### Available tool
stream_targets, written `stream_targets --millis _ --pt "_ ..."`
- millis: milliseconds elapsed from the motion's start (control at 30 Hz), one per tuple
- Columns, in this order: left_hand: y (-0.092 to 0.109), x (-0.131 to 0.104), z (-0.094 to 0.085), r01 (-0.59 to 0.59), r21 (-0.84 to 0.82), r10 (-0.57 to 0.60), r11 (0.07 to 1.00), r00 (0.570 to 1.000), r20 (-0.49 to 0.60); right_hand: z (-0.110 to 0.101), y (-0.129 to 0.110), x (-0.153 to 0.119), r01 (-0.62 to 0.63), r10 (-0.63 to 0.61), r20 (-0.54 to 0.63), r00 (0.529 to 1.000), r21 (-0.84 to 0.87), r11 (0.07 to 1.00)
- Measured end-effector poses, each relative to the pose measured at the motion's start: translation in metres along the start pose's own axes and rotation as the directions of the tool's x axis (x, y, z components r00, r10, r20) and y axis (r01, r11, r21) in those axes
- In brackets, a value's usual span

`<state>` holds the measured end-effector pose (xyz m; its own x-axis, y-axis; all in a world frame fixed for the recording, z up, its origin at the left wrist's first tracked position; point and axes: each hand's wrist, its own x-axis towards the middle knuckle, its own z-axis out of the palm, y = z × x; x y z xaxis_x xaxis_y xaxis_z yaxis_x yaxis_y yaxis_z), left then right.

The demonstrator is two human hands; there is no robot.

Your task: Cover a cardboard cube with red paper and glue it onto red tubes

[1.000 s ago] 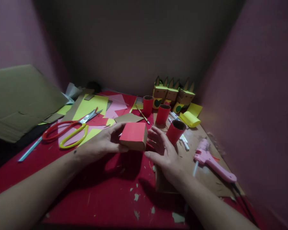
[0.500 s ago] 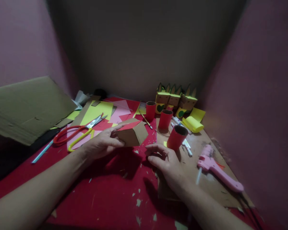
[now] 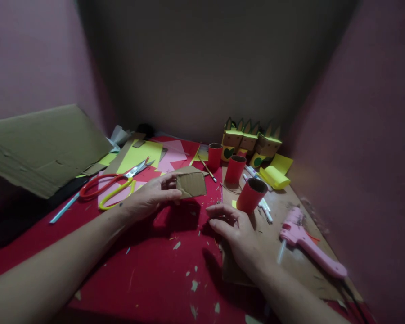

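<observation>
A small cardboard box (image 3: 191, 185) is pinched at its left side by my left hand (image 3: 155, 194), held over the red tabletop (image 3: 148, 274) with a plain brown face toward me. To its right, my right hand (image 3: 232, 225) hovers with curved fingers apart and nothing between them. Just beyond that hand stands the nearest red tube (image 3: 251, 195), with a second red tube (image 3: 235, 170) and a third red tube (image 3: 215, 156) farther back. All three are upright and show open tops.
Scissors (image 3: 135, 171) lie on coloured paper at the left, near a large cardboard sheet (image 3: 47, 144). A pink glue gun (image 3: 310, 247) rests on a cardboard mat (image 3: 283, 270) at the right. Behind are decorated boxes (image 3: 249, 139), yellow paper (image 3: 273, 176) and a pencil (image 3: 207, 168).
The box has turned in my left hand, so its red side no longer shows and a flat brown face does. My right hand has hardly moved. The view has shifted slightly.
</observation>
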<state>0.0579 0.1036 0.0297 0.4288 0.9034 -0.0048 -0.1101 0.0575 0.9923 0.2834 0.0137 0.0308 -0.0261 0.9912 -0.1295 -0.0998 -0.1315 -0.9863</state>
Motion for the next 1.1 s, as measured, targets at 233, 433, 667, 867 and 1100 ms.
stream_targets --millis 233,433,667,867,1100 --pt "0.005 -0.007 0.006 -0.093 0.341 0.136 0.935 0.985 -0.106 -0.001 0.011 0.000 0.150 -0.150 -0.002 0.989 0.034 0.988" --pt "-0.007 -0.019 0.031 -0.259 0.703 0.467 0.662 0.877 -0.117 0.004 0.013 -0.002 0.090 -0.133 0.209 0.969 0.203 0.975" --pt "-0.031 -0.032 0.042 -0.463 0.620 0.558 0.634 0.828 0.049 0.004 0.006 0.006 0.137 -0.205 0.175 0.963 0.337 0.931" --pt "-0.011 -0.032 0.040 -0.349 0.323 0.356 0.879 0.934 0.039 0.000 0.010 0.016 0.057 -0.149 0.161 0.976 0.468 0.882" --pt "0.005 -0.038 0.048 -0.317 0.154 0.338 0.936 0.932 -0.131 -0.007 0.009 0.016 -0.070 -0.044 0.211 0.976 0.504 0.861"
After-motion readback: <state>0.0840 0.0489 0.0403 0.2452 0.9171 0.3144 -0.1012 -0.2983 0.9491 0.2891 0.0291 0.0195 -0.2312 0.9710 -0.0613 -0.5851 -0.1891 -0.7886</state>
